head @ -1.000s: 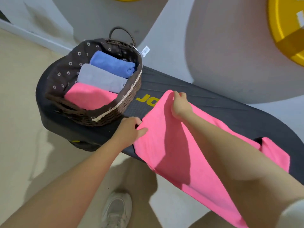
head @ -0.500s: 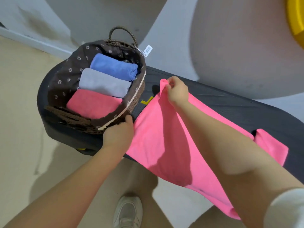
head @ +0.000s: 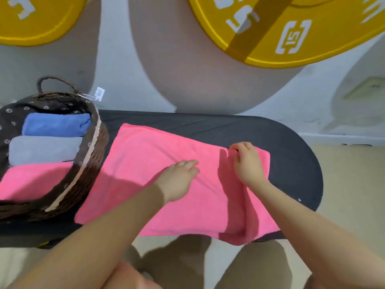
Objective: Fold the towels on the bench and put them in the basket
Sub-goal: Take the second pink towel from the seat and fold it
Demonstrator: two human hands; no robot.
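A pink towel point(head: 145, 163) lies spread across the black bench point(head: 291, 147), its right part hanging a little over the front edge. My left hand point(head: 179, 178) rests flat on the towel's middle with its fingers straight. My right hand point(head: 246, 161) pinches the towel's far right edge, where the cloth is doubled over into a fold. At the bench's left end stands a brown wicker basket point(head: 91, 163) with a flowered lining. It holds a folded blue towel point(head: 55, 125), a folded grey towel point(head: 43, 150) and a folded pink towel point(head: 31, 180) side by side.
Yellow weight plates point(head: 291, 28) lean against the grey wall behind the bench. A white price tag point(head: 99, 94) hangs from the basket's handle. Beige floor lies to the right of the bench and below its front edge. My legs show under the bench edge.
The towel went from being held up by two corners near the basket to lying flat on the bench. Both hands moved right; the left now lies flat on it, and the view turned right.
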